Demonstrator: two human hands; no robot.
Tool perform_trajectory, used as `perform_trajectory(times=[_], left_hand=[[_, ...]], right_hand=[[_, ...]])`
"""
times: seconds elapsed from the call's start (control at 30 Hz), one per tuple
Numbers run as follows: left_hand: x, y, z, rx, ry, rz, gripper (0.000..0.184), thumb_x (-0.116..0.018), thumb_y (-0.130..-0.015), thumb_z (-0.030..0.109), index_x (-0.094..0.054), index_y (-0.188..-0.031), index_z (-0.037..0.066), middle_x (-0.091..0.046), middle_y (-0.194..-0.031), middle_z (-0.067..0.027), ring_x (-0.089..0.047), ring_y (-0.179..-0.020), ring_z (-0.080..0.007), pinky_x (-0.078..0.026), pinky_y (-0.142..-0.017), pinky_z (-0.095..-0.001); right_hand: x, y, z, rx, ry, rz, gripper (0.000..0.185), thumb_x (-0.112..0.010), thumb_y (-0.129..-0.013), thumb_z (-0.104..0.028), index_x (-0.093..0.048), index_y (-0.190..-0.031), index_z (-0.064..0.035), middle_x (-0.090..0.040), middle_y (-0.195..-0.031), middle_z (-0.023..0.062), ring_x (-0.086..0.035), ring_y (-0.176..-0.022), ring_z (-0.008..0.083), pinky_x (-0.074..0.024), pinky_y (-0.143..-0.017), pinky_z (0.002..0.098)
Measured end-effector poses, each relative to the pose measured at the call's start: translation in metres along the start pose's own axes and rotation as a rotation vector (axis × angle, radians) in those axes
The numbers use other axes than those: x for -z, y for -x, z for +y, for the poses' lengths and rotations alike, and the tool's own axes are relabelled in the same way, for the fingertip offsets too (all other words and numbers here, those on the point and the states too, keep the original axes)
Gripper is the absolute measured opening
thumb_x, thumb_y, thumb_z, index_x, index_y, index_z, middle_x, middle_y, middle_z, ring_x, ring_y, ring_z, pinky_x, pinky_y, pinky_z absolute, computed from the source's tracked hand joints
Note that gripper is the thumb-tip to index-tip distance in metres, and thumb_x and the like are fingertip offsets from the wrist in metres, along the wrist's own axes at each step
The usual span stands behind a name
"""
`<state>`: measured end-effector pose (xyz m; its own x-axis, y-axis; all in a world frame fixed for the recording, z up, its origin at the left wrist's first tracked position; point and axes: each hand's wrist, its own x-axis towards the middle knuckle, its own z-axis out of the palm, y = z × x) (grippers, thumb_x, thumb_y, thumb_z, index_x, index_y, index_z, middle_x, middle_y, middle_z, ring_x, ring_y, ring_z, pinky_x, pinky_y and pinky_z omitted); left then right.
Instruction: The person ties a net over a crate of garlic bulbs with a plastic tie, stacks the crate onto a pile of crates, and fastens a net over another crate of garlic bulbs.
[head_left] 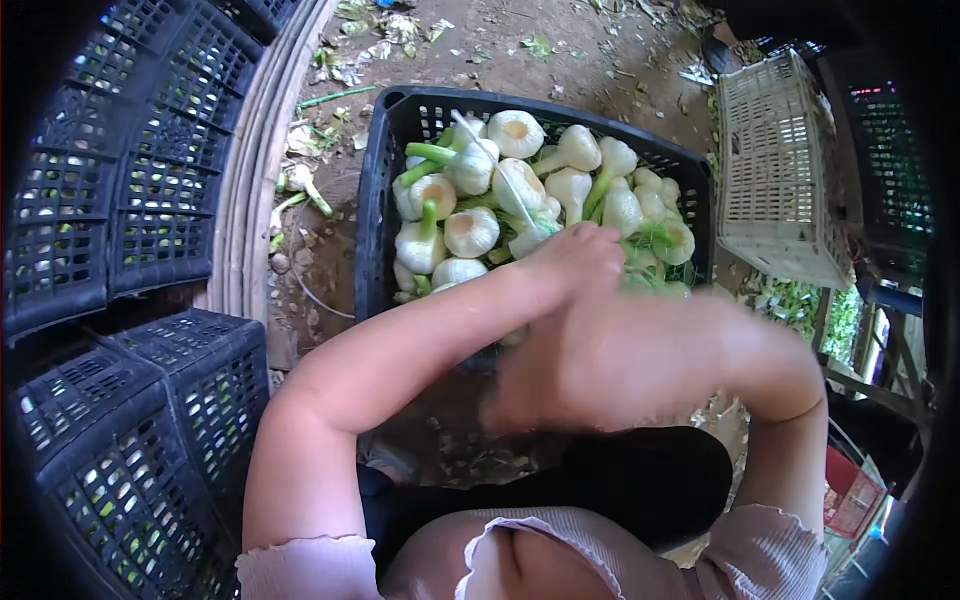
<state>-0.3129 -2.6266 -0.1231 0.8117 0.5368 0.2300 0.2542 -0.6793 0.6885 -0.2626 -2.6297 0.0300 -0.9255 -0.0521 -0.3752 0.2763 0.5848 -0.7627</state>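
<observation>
A dark plastic crate holds many white fennel bulbs with short green stalks and some feathery green fronds. My left hand reaches over the bulbs near the crate's middle, its fingers curled. What it grips is mostly hidden behind the hand. A thin pale strip slants across the bulbs towards it. Closer to my body, my right hand is smeared by motion in front of the crate's near side, and its fingers cannot be made out.
Stacked dark crates line the left side, beside pale poles. A white crate stands at the right, with a red container lower down. Leaf scraps and a loose bulb lie on the dirt floor.
</observation>
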Motion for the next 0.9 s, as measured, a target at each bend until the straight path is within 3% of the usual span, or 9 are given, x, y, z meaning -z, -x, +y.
perform_trajectory(times=[0.1,0.13,0.2,0.3,0.53,0.63,0.7,0.83,0.9], left_hand=[[-0.009,0.003,0.016,0.072,-0.003,0.222,0.012,-0.048,-0.065,0.007,-0.057,-0.071,0.001,-0.053,-0.08,-0.0139,-0.052,-0.076,-0.0254,-0.041,-0.073,-0.0353],[-0.005,0.002,0.004,-0.025,-0.072,0.163,0.012,-0.049,-0.063,0.006,-0.058,-0.07,0.002,-0.053,-0.079,-0.0126,-0.051,-0.076,-0.0236,-0.041,-0.074,-0.0352],[0.004,0.002,0.001,-0.075,-0.142,0.089,0.009,-0.05,-0.065,0.01,-0.057,-0.067,0.005,-0.052,-0.073,-0.0086,-0.051,-0.076,-0.0215,-0.04,-0.072,-0.0335],[0.011,-0.001,0.001,-0.156,-0.092,0.073,0.01,-0.052,-0.065,0.015,-0.057,-0.064,0.007,-0.051,-0.067,-0.0058,-0.05,-0.074,-0.022,-0.039,-0.072,-0.0329],[0.003,-0.003,0.004,-0.124,-0.108,0.102,0.013,-0.05,-0.064,0.014,-0.06,-0.062,0.006,-0.056,-0.07,-0.006,-0.052,-0.078,-0.0231,-0.041,-0.069,-0.0353],[0.005,-0.001,0.006,-0.167,-0.186,0.073,0.012,-0.051,-0.064,0.015,-0.06,-0.065,0.007,-0.055,-0.071,-0.0065,-0.052,-0.077,-0.024,-0.041,-0.069,-0.0355],[0.01,-0.003,0.009,-0.202,-0.218,0.027,0.012,-0.052,-0.064,0.016,-0.059,-0.066,0.007,-0.055,-0.071,-0.006,-0.052,-0.077,-0.0239,-0.04,-0.068,-0.0353],[0.022,-0.011,0.009,-0.241,-0.026,0.332,0.018,-0.055,-0.075,0.024,-0.054,-0.07,0.007,-0.051,-0.07,-0.004,-0.049,-0.075,-0.0209,-0.037,-0.07,-0.0333],[0.029,-0.012,0.014,0.102,0.207,0.293,0.031,-0.047,-0.082,0.031,-0.048,-0.064,0.007,-0.048,-0.068,-0.0032,-0.047,-0.072,-0.0184,-0.037,-0.069,-0.0323]], right_hand=[[0.019,-0.001,0.076,-0.123,0.571,0.634,0.015,-0.048,-0.072,-0.012,-0.058,-0.082,-0.0071,-0.054,-0.089,0.0068,-0.054,-0.082,0.0222,-0.0458,-0.068,0.0337],[0.021,-0.002,0.111,0.007,0.949,0.647,0.014,-0.05,-0.071,-0.013,-0.058,-0.082,-0.0081,-0.052,-0.091,0.0043,-0.052,-0.087,0.0204,-0.046,-0.068,0.0315],[0.023,0.006,0.128,-0.206,0.749,0.388,0.014,-0.05,-0.071,-0.013,-0.056,-0.083,-0.008,-0.051,-0.097,0.003,-0.048,-0.095,0.0192,-0.0455,-0.071,0.0298],[0.015,0.032,0.128,-0.343,0.815,0.445,0.018,-0.052,-0.07,-0.014,-0.053,-0.087,-0.0086,-0.049,-0.106,0.0042,-0.048,-0.097,0.0204,-0.0453,-0.075,0.0323],[-0.008,0.023,0.136,-0.096,0.928,0.816,0.016,-0.051,-0.073,-0.016,-0.051,-0.087,-0.0085,-0.042,-0.119,0.0028,-0.043,-0.106,0.0213,-0.0417,-0.082,0.0322],[0.005,-0.004,0.155,0.077,1.076,0.748,0.017,-0.05,-0.073,-0.017,-0.05,-0.088,-0.0094,-0.047,-0.113,0.0038,-0.043,-0.107,0.0202,-0.0396,-0.086,0.0317],[0.014,0.005,0.159,-0.074,0.98,0.659,0.017,-0.049,-0.073,-0.017,-0.05,-0.089,-0.0094,-0.049,-0.105,0.0044,-0.045,-0.103,0.0207,-0.0418,-0.082,0.0316],[-0.002,0.071,0.159,-0.438,0.792,0.597,0.013,-0.047,-0.075,-0.018,-0.048,-0.083,-0.0082,-0.05,-0.081,0.0069,-0.051,-0.084,0.0235,-0.0449,-0.067,0.036],[-0.04,0.121,0.163,-0.619,0.683,0.673,0.014,-0.044,-0.078,-0.02,-0.049,-0.082,-0.0074,-0.049,-0.072,0.0101,-0.052,-0.073,0.0278,-0.0436,-0.061,0.0384]])
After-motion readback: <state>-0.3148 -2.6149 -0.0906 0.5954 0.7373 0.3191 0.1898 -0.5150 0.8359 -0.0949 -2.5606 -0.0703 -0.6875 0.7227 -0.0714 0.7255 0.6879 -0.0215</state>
